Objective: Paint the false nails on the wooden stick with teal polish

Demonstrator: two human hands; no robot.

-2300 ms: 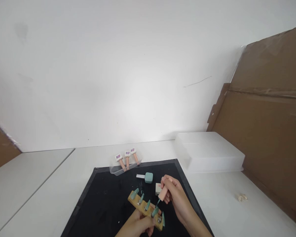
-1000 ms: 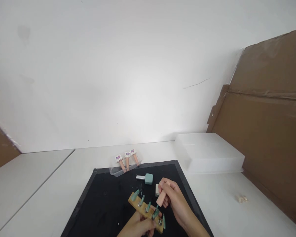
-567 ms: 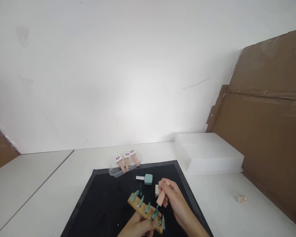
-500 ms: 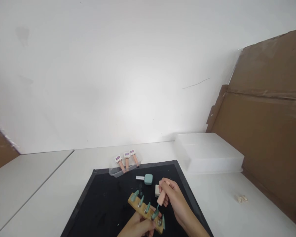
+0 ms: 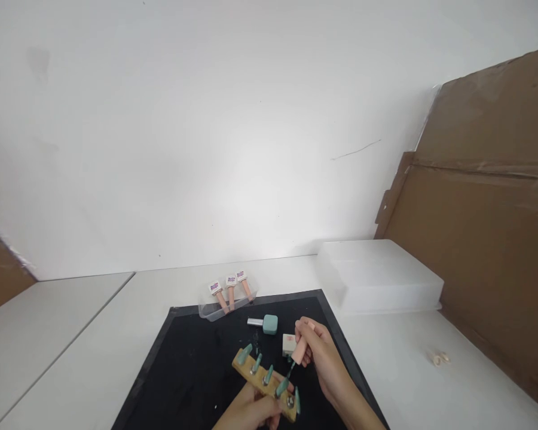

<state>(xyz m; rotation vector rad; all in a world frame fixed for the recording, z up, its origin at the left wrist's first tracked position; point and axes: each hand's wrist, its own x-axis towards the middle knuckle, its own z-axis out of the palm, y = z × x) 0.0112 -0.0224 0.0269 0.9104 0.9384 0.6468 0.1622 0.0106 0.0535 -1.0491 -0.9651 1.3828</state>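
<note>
My left hand (image 5: 257, 410) is closed around the lower end of a wooden nail stand (image 5: 262, 382), which slants down to the right. Several green-painted false nails (image 5: 245, 354) stick up from it on small metal mounts. My right hand (image 5: 316, 349) pinches the pink cap of a nail polish brush (image 5: 301, 349). Its bristle tip is at the second false nail from the right; whether it touches I cannot tell. Partly behind the right hand sits a white polish bottle (image 5: 289, 343).
A green bottle with a silver cap (image 5: 269, 324) lies on the black mat (image 5: 183, 358). Behind it, a clear tray (image 5: 213, 315) holds three pink-capped white bottles (image 5: 231, 280). A translucent bin (image 5: 385, 275) stands at right, near small cream rings (image 5: 437, 359) and a cardboard panel (image 5: 484, 227).
My right hand has moved the brush slightly up and to the right, showing more of the white bottle. My left hand and the stand have stayed almost still.
</note>
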